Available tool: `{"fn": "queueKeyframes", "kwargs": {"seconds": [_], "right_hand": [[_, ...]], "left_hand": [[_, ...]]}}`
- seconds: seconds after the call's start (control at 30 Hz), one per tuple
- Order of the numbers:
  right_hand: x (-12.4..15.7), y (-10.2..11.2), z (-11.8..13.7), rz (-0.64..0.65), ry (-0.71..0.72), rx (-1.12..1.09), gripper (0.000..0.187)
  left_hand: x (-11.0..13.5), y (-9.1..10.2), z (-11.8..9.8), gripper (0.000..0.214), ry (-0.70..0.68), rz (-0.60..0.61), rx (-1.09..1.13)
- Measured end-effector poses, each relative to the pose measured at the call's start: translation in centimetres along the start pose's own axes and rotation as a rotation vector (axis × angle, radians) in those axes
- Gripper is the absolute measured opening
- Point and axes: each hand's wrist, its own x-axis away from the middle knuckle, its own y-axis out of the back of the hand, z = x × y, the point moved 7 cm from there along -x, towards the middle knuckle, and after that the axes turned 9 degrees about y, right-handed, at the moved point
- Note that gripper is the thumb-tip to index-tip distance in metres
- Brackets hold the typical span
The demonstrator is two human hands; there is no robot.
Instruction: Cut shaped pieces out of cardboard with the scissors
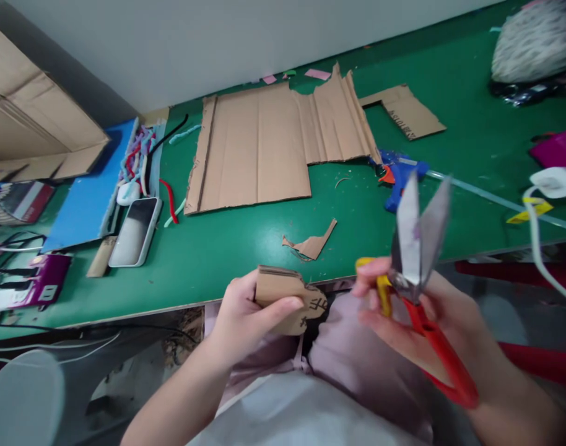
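Note:
My left hand (246, 316) grips a small stack of cut cardboard pieces (283, 288) with a curved edge and dark printed marks, thumb across the front. In my right hand (431, 334) are scissors (410, 272) with red and yellow handles. Their blades point up and stand apart, a good way right of the cardboard and not touching it. A thin cardboard scrap (313, 244) lies on the table just beyond my hands. Farther back rests a large flat cardboard sheet (259, 155) with a ragged notch cut from its top edge.
On the green table (236, 248) lie a white phone (135, 232), pipe cleaners (137, 155), a blue board (88, 192) and a blue glue gun (399, 176) with a glue stick. An L-shaped cardboard offcut (413, 111) is behind. A cardboard box (36, 99) stands left, a white cable (543, 248) right.

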Motion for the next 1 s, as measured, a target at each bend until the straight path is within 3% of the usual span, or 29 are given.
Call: {"fn": "queueKeyframes", "kwargs": {"seconds": [0.13, 0.27, 0.43, 0.57, 0.7, 0.8, 0.93, 1.0], "right_hand": [[-1.9, -1.5, 0.6, -0.184, 0.049, -0.160, 0.029], [-2.6, -3.2, 0.8, -0.155, 0.123, -0.067, 0.026], [-2.4, -3.2, 0.8, -0.173, 0.083, 0.103, 0.027], [-2.7, -3.0, 1.1, -0.233, 0.097, 0.080, 0.027], [-4.6, -2.5, 1.7, -0.237, 0.098, 0.010, 0.027], [-8.0, -1.3, 2.5, -0.239, 0.110, -0.034, 0.026], [-13.3, 2.6, 2.2, -0.543, 0.078, -0.059, 0.019], [-15.3, 3.8, 1.4, -0.614, 0.033, -0.126, 0.020]], "left_hand": [[-0.1, -0.6, 0.0, 0.026, 0.024, 0.011, -0.053], [0.0, -0.5, -1.0, 0.023, -0.052, -0.069, -0.191], [-0.1, -0.5, -1.4, 0.020, -0.075, -0.117, -0.272], [-0.2, -0.2, -1.7, 0.021, -0.062, -0.127, -0.261], [-0.8, 0.6, -4.1, 0.022, -0.125, -0.156, -0.314], [-2.1, 2.3, -7.4, 0.025, -0.235, -0.263, -0.349], [-3.3, 5.9, -12.4, 0.029, -0.563, -0.625, -0.247], [-3.6, 6.7, -14.3, 0.027, -0.774, -0.725, -0.186]]}}
